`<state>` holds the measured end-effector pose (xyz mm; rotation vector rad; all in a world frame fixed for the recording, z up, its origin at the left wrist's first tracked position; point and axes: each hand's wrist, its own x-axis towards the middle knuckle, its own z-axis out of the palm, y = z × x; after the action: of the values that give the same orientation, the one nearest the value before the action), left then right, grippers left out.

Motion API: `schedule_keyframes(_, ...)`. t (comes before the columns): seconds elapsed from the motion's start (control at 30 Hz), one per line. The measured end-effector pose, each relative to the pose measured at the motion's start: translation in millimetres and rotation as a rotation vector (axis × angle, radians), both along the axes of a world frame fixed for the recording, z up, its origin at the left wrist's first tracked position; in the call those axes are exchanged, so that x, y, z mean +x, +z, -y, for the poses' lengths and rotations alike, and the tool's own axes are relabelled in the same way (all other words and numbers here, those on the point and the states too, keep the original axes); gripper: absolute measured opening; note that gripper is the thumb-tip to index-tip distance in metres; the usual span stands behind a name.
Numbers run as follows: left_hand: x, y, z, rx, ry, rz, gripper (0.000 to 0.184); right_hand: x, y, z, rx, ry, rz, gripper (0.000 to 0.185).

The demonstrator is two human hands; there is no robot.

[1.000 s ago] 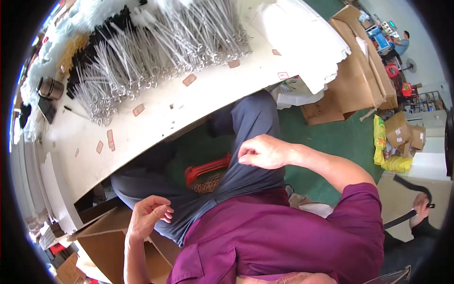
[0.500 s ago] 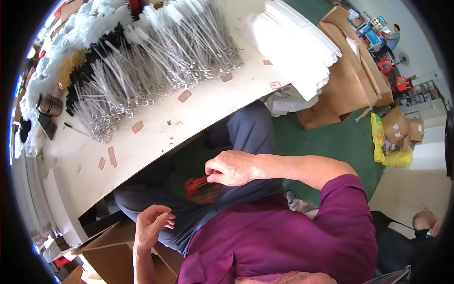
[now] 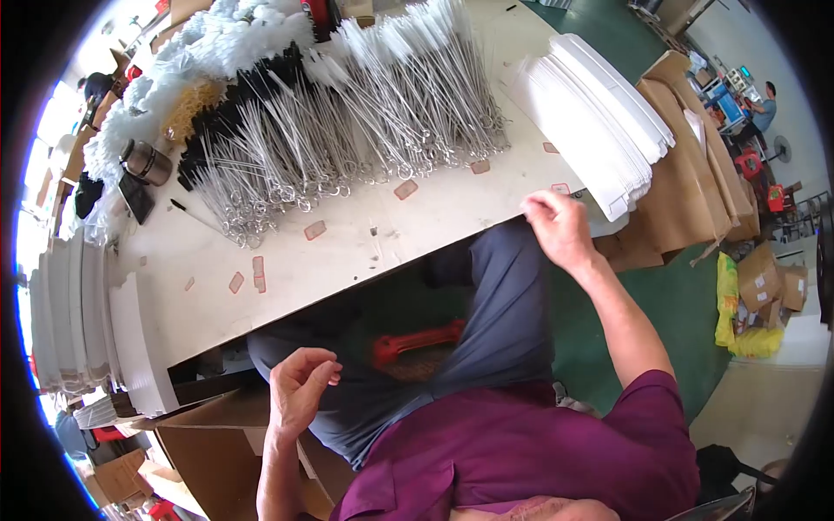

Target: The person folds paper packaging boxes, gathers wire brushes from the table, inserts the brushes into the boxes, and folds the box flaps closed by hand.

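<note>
My right hand (image 3: 560,230) is over the table's front edge, close to a stack of flat white cartons (image 3: 586,122) and a small red-bordered label (image 3: 560,188). Its fingers are loosely bent, and I see nothing in them. Low at the left, above my thigh, my left hand (image 3: 300,392) is held with curled fingers, the thumb apart, and no object in it. Many wire-handled brushes (image 3: 426,95) with looped ends lie in rows across the table (image 3: 347,243); some have white bristles, others black bristles (image 3: 213,122).
A metal cup (image 3: 146,162), a phone (image 3: 135,198) and a pen (image 3: 195,215) lie at the table's left. Open cardboard boxes stand at the right (image 3: 678,191) and lower left (image 3: 204,460). A red stool (image 3: 417,340) shows between my legs. One person (image 3: 764,108) is far off.
My right hand has moved from over my lap up and right to the table edge near the white cartons. My left hand barely changes pose. The view has shifted, moving the table rightward.
</note>
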<state>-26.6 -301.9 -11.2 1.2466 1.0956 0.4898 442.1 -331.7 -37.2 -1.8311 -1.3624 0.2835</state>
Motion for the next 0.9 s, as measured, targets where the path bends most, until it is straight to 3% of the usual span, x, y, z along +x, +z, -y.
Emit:
schedule_keyframes(0.13, 20, 14, -12, 0.163, 0.048, -0.054, 0.012, 47, 0, -11, -0.002, -0.144, 0.149, 0.021)
schedule_keyframes(0.23, 31, 14, -31, 0.909, 0.045, -0.332, 0.017, 69, 10, -3, -0.019, -0.213, 0.275, 0.022)
schedule_keyframes(0.3, 40, 14, -48, 0.990, 0.111, -0.341, 0.014, 79, 14, 0, -0.021, -0.319, 0.379, 0.022)
schedule_keyframes(0.33, 45, 11, -58, 0.998, 0.153, -0.333, 0.013, 79, 10, -4, -0.013, -0.314, 0.371, 0.022)
schedule_keyframes(0.4, 55, 3, -74, 1.124, 0.141, -0.337, 0.011, 81, 3, -10, -0.047, -0.236, 0.041, 0.022)
schedule_keyframes(0.5, 66, -30, -91, 1.124, 0.129, -0.296, 0.011, 84, 7, -8, -0.181, -0.262, 0.320, 0.025)
schedule_keyframes(0.6, 63, -63, -103, 0.938, 0.194, -0.189, 0.008, 94, 12, 12, -0.205, -0.332, 0.620, 0.033)
schedule_keyframes(0.63, 62, -69, -105, 0.758, 0.282, -0.077, 0.008, 97, 13, 20, -0.214, -0.357, 0.765, 0.039)
schedule_keyframes(0.67, 62, -71, -105, 0.573, 0.365, 0.028, 0.007, 96, 13, 25, -0.220, -0.362, 0.763, 0.039)
schedule_keyframes(0.9, 64, -77, -105, 0.707, 0.349, -0.039, 0.007, 104, 5, 30, -0.249, -0.363, 0.765, 0.053)
